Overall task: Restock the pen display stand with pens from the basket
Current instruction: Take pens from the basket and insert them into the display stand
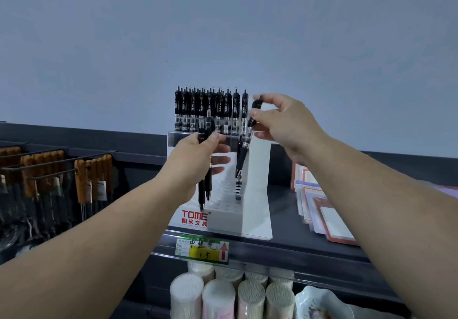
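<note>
- Step, as I judge it: slotting pens into the stand. The back row is full and the front holes look mostly bare.
- Right hand pinches one pen by its upper barrel. The pen is tilted, tip down over the right-side holes; can't tell if the tip is seated.
- Left hand grips spare pens near their tops, hanging tip-down in front of the stand's left part.
- Next move likely needs the pen straightened, its tip lined up with a free hole, pushed in, then let go.
- Basket not in view.

Plain grey-blue wall; dark shop shelf beneath it.
</note>
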